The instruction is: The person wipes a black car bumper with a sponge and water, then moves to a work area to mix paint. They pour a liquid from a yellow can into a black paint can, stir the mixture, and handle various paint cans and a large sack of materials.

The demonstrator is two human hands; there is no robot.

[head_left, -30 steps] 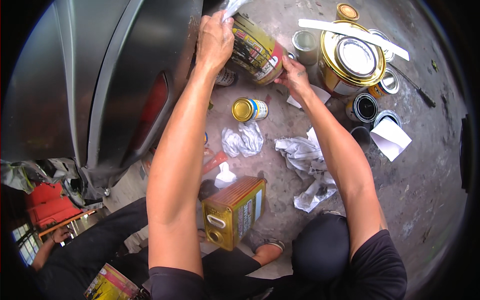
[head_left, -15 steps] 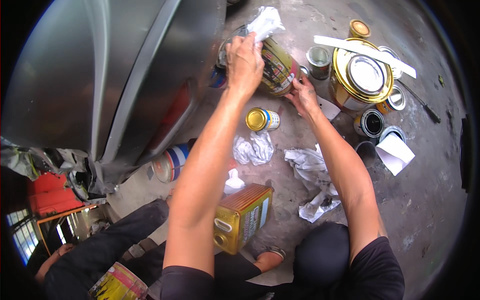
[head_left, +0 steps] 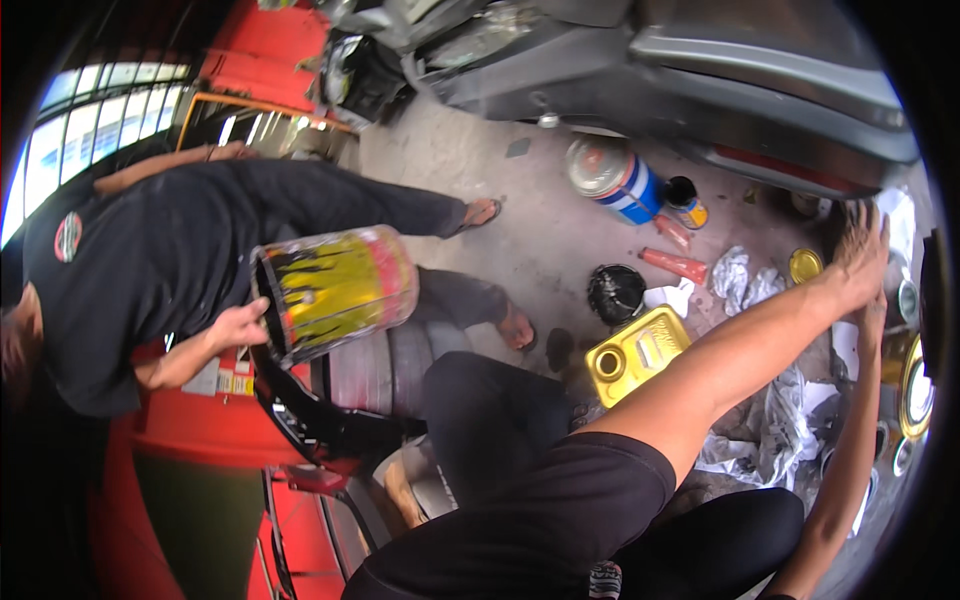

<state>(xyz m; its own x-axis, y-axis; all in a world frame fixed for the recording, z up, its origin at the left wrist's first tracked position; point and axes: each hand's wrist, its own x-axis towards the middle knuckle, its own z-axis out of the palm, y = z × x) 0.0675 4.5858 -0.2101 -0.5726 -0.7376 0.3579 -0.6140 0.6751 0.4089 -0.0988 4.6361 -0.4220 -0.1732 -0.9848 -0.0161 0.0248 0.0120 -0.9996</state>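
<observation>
My left hand (head_left: 862, 252) reaches to the far right rim of the view, fingers laid against a dark can, with a white rag (head_left: 901, 213) sticking out past the fingertips. Just below it, my right hand (head_left: 874, 318) is mostly hidden behind the left wrist, so its grip is not visible. A second person in a black shirt (head_left: 150, 260) crouches at the left. That person's hand tilts a yellow paint-streaked can (head_left: 335, 288).
On the concrete floor lie a yellow rectangular tin (head_left: 635, 355), a black round lid (head_left: 615, 292), a blue-and-white can (head_left: 612, 182), orange tubes (head_left: 673, 264) and crumpled paper (head_left: 742, 276). A grey car body (head_left: 760, 70) spans the top. Red equipment (head_left: 205, 430) stands at the left.
The view has swung left, pushing my hands and the cans to the right rim. A second person tilting a paint-streaked can has come into view.
</observation>
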